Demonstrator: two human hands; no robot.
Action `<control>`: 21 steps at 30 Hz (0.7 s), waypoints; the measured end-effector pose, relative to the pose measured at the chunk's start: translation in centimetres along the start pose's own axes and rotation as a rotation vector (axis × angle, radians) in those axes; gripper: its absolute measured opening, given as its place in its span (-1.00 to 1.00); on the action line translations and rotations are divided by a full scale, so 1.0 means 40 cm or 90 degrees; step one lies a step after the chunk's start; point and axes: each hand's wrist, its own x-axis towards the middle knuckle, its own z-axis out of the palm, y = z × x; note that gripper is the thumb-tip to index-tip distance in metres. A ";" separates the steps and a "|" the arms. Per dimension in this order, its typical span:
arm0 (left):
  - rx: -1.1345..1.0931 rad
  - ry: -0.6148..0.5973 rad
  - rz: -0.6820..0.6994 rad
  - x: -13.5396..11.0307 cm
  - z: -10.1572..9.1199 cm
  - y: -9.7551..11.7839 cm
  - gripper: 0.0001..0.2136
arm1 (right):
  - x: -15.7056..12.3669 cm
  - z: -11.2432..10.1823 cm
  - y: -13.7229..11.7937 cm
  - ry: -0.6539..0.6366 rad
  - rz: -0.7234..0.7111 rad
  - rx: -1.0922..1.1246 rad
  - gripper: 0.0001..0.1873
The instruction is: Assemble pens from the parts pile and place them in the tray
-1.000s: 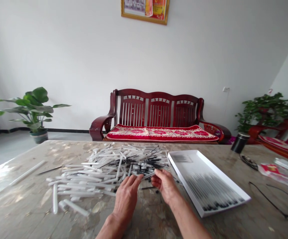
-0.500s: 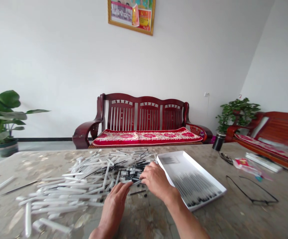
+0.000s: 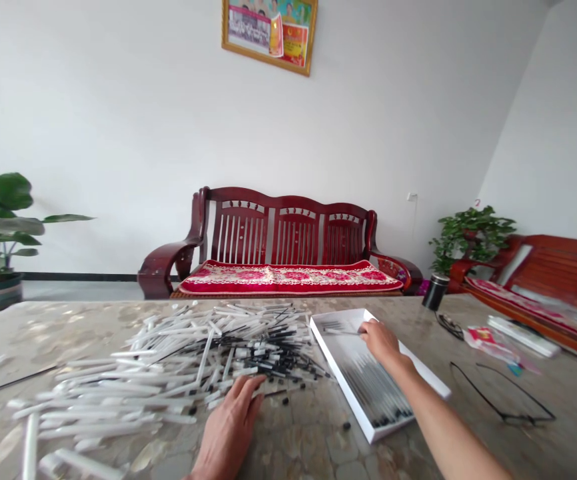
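Observation:
My right hand is over the far part of a shallow white box, pinching a slim pen that points left. Inside the box, a row of clear pens with black ends lies side by side. My left hand rests on the table at the near edge of a heap, fingers stretched forward, thumb a little apart, nothing visible in it. White pen barrels are spread to its left. Black caps and small parts lie just beyond its fingertips.
Eyeglasses, a red-and-clear plastic packet, a long white box and a black cylinder with a cable stand to the right. One loose black cap lies before the box. A wooden bench is behind the table.
My right hand has moved from the heap, beside my left hand, rightward into the white box with a pen. My left hand stays near the heap. The view has shifted slightly.

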 end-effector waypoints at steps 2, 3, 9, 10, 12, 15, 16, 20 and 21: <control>-0.008 -0.037 0.024 -0.003 0.002 0.004 -0.74 | 0.019 0.023 0.027 -0.015 0.004 -0.019 -0.81; -0.011 -0.048 0.034 -0.004 0.001 0.005 -0.75 | 0.028 0.036 0.033 -0.022 -0.003 -0.026 -0.81; -0.005 -0.057 0.037 -0.005 -0.003 0.001 -0.75 | 0.080 0.094 0.018 -0.038 -0.055 -0.045 -0.79; -0.007 -0.065 0.039 -0.004 -0.003 0.000 -0.75 | 0.087 0.100 0.013 -0.041 -0.057 -0.047 -0.79; -0.008 -0.083 0.042 -0.004 -0.001 0.001 -0.76 | 0.097 0.111 0.005 -0.047 -0.054 -0.053 -0.80; 0.005 -0.124 0.032 -0.005 -0.003 0.008 -0.78 | 0.104 0.123 -0.003 -0.051 -0.036 -0.064 -0.83; 0.013 -0.143 0.026 -0.006 -0.004 0.011 -0.78 | 0.105 0.126 -0.004 -0.052 -0.030 -0.068 -0.84; 0.049 -0.222 -0.005 -0.009 -0.012 0.030 -0.75 | 0.104 0.124 -0.010 -0.054 -0.013 -0.073 -0.83; 0.058 -0.237 -0.014 -0.009 -0.014 0.034 -0.75 | 0.104 0.121 -0.011 -0.055 -0.011 -0.072 -0.82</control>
